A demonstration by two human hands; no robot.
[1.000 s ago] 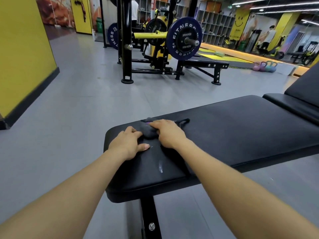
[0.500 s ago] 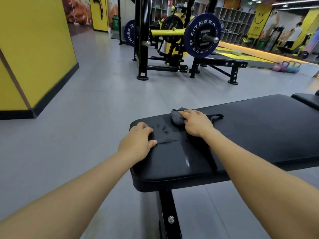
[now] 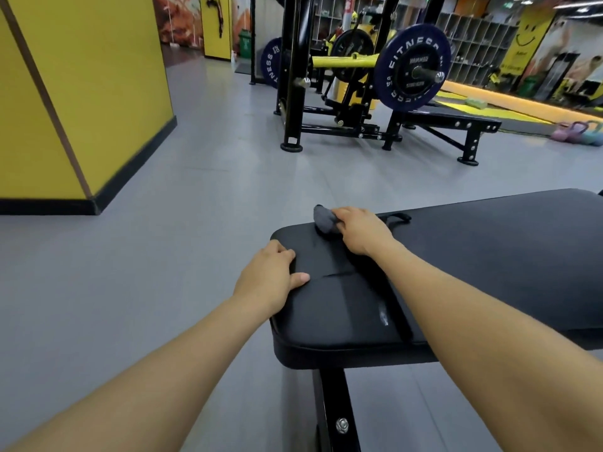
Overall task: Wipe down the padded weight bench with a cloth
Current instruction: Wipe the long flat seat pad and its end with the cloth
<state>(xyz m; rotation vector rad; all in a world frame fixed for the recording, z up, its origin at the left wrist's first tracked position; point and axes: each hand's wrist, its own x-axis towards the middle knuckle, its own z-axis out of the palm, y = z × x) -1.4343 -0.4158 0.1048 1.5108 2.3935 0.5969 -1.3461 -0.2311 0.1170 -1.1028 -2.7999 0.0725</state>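
Note:
The black padded weight bench point(image 3: 489, 272) runs from the lower middle off to the right. At its far edge near the left end, my right hand point(image 3: 363, 231) presses a bunched dark grey cloth point(image 3: 324, 219) onto the pad. A strip of the cloth sticks out behind that hand. My left hand point(image 3: 269, 278) rests on the bench's left end, fingers curled over the edge and thumb flat on the pad, holding nothing. Streaks and a small pale smear point(image 3: 383, 316) show on the pad between my arms.
Grey floor lies to the left and beyond the bench. A yellow pillar point(image 3: 81, 93) stands at the left. Farther back are a black rack with a barbell and blue plate point(image 3: 412, 66), a flat bench point(image 3: 450, 123) and kettlebells point(image 3: 577, 133). The bench's steel leg point(image 3: 336, 412) is below.
My right hand has slid the cloth away from me to the far edge of the pad. My left hand stays on the bench end. The view has shifted left.

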